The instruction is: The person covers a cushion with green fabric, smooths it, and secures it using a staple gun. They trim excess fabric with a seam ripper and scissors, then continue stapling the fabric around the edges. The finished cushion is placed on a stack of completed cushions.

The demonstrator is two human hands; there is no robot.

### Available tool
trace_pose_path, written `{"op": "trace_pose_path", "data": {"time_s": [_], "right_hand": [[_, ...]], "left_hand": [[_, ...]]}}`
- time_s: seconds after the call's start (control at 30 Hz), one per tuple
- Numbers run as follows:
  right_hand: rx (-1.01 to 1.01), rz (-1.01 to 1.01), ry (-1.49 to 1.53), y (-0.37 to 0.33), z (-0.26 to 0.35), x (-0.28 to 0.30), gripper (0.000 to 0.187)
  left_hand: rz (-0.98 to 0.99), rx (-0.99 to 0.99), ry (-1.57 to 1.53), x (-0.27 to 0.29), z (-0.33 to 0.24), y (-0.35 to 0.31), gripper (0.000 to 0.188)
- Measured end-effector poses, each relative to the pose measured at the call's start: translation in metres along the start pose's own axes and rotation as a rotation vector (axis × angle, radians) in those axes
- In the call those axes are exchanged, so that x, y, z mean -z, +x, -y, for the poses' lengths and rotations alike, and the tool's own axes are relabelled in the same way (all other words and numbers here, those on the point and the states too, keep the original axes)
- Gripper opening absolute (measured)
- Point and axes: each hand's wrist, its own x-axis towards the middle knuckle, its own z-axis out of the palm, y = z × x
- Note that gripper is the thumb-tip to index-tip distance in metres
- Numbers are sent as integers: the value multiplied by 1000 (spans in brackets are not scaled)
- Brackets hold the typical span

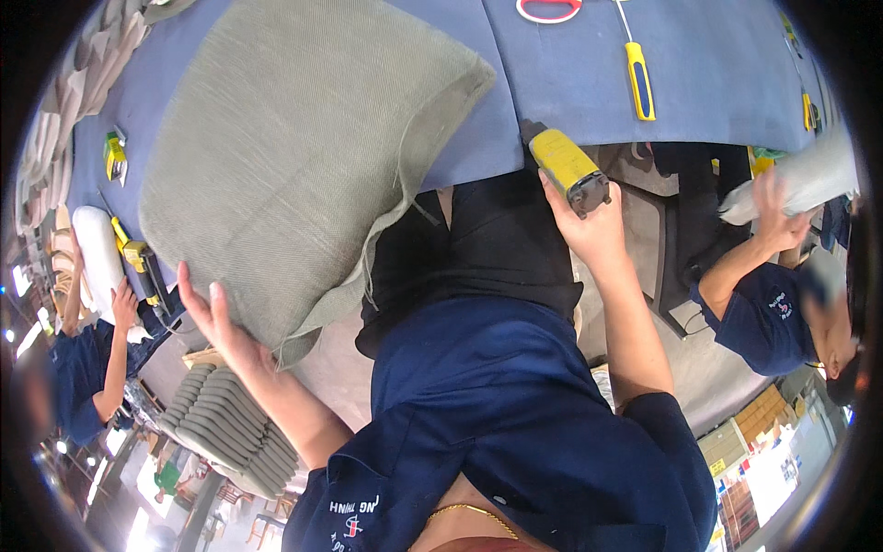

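Observation:
A large grey-green fabric-covered panel (294,138), like a chair seat or back, lies on the blue worktop with its loose fabric edge hanging over the near side. My left hand (230,336) is at the panel's near left corner, fingers stretched and thumb apart, holding nothing. Whether the fingertips press on the fabric is hard to tell. In my right hand (589,225) is a yellow and black staple gun (563,161), its dark nose pointing toward the worktop's near edge. My fingers wrap its handle and are partly hidden behind it.
On the blue worktop (736,83) lie a yellow-handled screwdriver (640,83), red-handled scissors (549,9) and a small yellow-green item (115,156). Another yellow and black tool (140,262) rests at the left. Co-workers handle pale pieces on both sides. Grey cushions (225,423) stand stacked behind my left arm.

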Motion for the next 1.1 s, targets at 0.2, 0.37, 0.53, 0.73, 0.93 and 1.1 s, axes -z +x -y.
{"op": "trace_pose_path", "data": {"time_s": [0.2,0.37,0.53,0.73,0.93,1.1], "right_hand": [[-73,-9,-1,1,6,-2,25],[-133,46,-61,10,25,9,29],[-104,-8,52,6,11,0,30],[-143,-62,35,0,22,-3,30],[-150,-88,45,-5,6,-10,28],[-114,-86,15,-3,6,-7,28]], "left_hand": [[53,-144,58,-23,-71,-9,64],[195,-416,764,-29,-17,49,57],[518,-556,623,-104,-63,9,52],[516,-797,707,-204,-78,-18,47],[615,-883,964,-236,-75,-16,53],[732,-640,667,-223,-83,16,45]]}}
